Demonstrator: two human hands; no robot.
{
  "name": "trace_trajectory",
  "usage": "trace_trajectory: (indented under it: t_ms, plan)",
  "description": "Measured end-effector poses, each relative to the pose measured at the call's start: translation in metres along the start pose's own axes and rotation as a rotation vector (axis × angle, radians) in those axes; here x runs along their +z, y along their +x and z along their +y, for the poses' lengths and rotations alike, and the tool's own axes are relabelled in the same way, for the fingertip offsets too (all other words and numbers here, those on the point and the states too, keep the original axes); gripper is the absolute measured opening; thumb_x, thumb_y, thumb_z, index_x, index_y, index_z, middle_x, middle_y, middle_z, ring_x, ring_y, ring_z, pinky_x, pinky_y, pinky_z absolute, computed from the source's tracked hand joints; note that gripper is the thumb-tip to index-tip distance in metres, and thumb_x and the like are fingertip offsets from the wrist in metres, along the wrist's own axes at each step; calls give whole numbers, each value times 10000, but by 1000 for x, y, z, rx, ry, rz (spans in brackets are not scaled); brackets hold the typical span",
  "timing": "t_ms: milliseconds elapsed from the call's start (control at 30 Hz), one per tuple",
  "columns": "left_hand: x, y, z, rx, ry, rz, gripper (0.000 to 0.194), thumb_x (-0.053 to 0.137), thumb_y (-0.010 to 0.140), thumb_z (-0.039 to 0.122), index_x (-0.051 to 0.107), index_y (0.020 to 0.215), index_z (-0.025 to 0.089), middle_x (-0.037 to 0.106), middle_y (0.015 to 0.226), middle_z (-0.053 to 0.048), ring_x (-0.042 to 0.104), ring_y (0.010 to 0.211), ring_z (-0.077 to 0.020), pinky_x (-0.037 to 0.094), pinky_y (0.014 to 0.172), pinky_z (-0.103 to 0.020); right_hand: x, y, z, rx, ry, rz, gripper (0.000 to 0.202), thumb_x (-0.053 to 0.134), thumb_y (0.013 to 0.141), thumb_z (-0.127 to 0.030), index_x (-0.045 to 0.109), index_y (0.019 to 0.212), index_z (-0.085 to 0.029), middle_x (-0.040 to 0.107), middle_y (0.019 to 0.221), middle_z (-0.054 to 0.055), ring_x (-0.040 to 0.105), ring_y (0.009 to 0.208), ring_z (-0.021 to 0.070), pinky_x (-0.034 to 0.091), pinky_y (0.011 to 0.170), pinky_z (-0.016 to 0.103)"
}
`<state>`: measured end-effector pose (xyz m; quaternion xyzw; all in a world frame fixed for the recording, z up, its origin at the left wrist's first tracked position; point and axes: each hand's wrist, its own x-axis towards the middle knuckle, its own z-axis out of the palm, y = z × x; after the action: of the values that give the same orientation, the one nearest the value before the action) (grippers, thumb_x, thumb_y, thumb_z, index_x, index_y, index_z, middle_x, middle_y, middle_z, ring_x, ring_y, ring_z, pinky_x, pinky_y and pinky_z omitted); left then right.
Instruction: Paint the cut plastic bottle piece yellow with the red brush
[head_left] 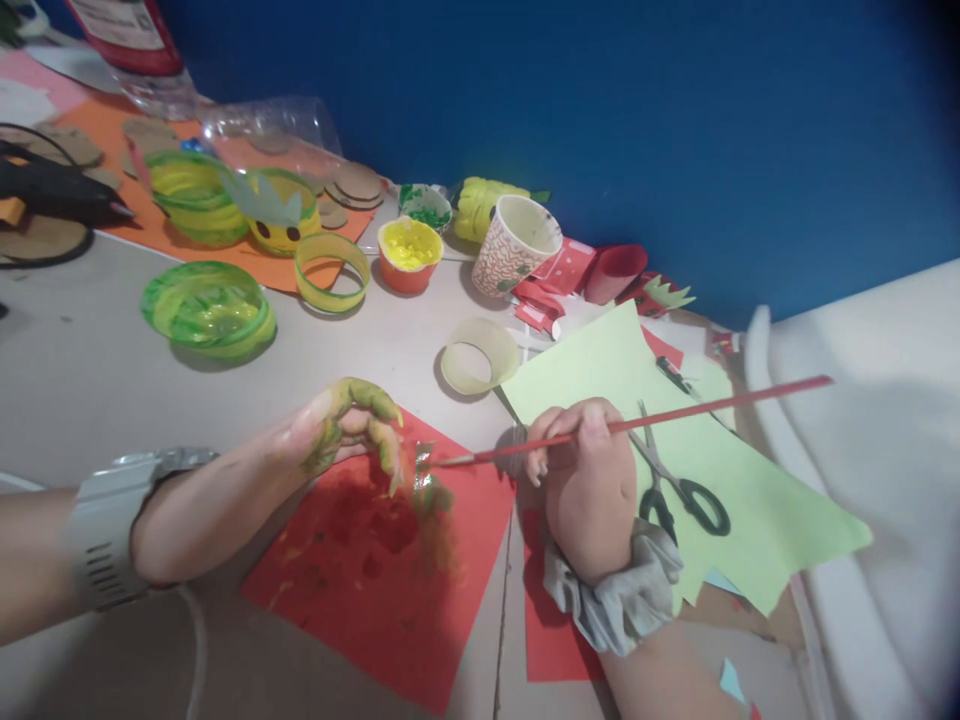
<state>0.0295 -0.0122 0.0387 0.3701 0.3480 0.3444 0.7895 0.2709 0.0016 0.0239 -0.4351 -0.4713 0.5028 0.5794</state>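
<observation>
My right hand is closed around a thin red paintbrush, its tip pointing left. Paint-smeared in yellow-green, my left hand curls its fingers over a red sheet of paper stained with paint. Just beyond its fingertips is a small shiny strip with green on it, close to the brush tip. I cannot tell whether the left fingers grip this strip or it lies on the paper. Black-handled scissors lie on pale green paper beside my right hand.
Behind my hands stand a yellow paint cup, a green paint cup, a patterned paper cup and a cardboard ring. Green-yellow painted rings sit at the left, near a black glue gun. A blue wall rises behind.
</observation>
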Motion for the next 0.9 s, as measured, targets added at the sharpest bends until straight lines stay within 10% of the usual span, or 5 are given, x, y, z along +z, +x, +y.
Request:
trace_trajectory:
  t_ms: [100, 267, 467, 667, 900]
  plan:
    - [0, 0, -1, 19, -9, -24, 399, 342, 1024, 545, 607, 1000, 247, 669, 898, -23, 650, 896, -218, 529, 857, -360, 0, -1, 0, -27, -23, 41, 285, 494, 1011, -323, 543, 756, -206, 558, 585, -44, 489, 455, 89, 403, 442, 204]
    - [-8, -1, -8, 31, -18, -41, 402, 399, 1006, 571, 644, 1078, 261, 690, 954, -15, 653, 928, -193, 526, 848, -288, -4, -7, -1, 110, -29, -244, 352, 514, 1002, -349, 542, 691, -186, 529, 512, -41, 425, 390, 76, 331, 402, 204]
    - [-14, -3, -12, 83, -34, -103, 423, 357, 1025, 550, 644, 1138, 259, 691, 1008, -34, 642, 965, -201, 517, 885, -302, -2, 0, -1, -19, -15, 71, 316, 498, 1016, -358, 553, 745, -207, 537, 561, -48, 466, 439, 83, 394, 444, 200]
    - [-8, -4, -9, 74, 3, -93, 439, 318, 1031, 552, 639, 1093, 258, 674, 979, -35, 634, 946, -204, 518, 873, -320, -5, -6, 0, 132, -40, -212, 363, 538, 991, -367, 554, 675, -190, 522, 492, -37, 420, 381, 84, 346, 399, 216]
    - [-17, -1, -16, 114, -19, -140, 456, 304, 1030, 566, 621, 1207, 289, 680, 1027, -14, 629, 979, -166, 509, 902, -246, -4, 0, 2, 28, -18, 57, 312, 460, 1035, -308, 565, 758, -210, 548, 582, -47, 485, 467, 87, 408, 473, 209]
